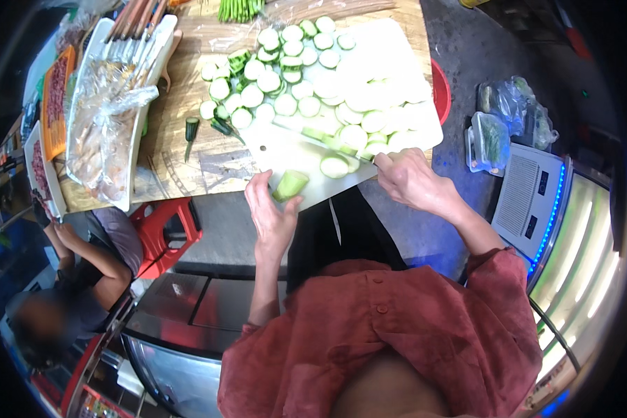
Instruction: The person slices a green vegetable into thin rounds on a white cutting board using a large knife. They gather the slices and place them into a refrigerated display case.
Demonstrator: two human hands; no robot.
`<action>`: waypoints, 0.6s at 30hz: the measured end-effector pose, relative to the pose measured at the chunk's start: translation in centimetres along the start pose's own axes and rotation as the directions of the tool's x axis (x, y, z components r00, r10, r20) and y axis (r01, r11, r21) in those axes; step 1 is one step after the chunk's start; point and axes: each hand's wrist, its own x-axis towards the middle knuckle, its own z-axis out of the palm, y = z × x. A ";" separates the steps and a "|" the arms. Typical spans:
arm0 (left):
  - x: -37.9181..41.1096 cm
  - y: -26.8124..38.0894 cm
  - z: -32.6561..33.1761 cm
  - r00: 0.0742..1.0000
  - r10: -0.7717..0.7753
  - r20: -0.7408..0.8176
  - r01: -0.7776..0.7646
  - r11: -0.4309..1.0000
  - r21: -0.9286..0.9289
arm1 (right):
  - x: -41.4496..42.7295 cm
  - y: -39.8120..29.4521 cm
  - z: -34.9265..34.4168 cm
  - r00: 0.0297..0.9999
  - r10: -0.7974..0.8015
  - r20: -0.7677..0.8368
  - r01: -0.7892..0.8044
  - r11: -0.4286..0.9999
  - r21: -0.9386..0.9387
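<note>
My right hand (pixel 415 177) grips the handle of a kitchen knife (pixel 313 140), its blade pointing left across a white cutting board (pixel 287 149). Below the blade lies a thick pale round (pixel 334 166) of a green-skinned vegetable, perhaps zucchini. At the board's near left edge, my left hand (pixel 273 209) is spread around a short uncut chunk (pixel 291 185) of the same vegetable. The thumb is close to the chunk's right side; a gap shows between it and the fingers. Many cut slices (pixel 268 81) cover the far part of the board, some overlapping, with glare washing out those at right.
Cut stem ends (pixel 190 135) lie on the wooden table (pixel 214 162). A white tray (pixel 136 157) of plastic-wrapped food stands left, beside an orange basket (pixel 57 104). Green stalks (pixel 239 9) lie at the back. Another person (pixel 83 271) works at left, near a red stool (pixel 170 235).
</note>
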 end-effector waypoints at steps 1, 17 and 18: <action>0.1 0.6 -0.3 0.999 0.014 -0.034 -0.013 1.000 0.012 | -0.2 0.2 -0.4 0.999 -0.046 -0.023 0.043 0.993 -0.112; 11.3 5.3 8.1 0.825 0.112 0.553 -0.204 0.973 0.107 | 1.7 3.8 -4.3 0.860 -0.319 0.397 0.506 0.627 -0.593; 12.1 5.2 8.7 0.848 0.125 0.514 -0.203 0.974 0.097 | 1.2 2.7 -5.3 0.869 -0.326 0.373 0.494 0.612 -0.617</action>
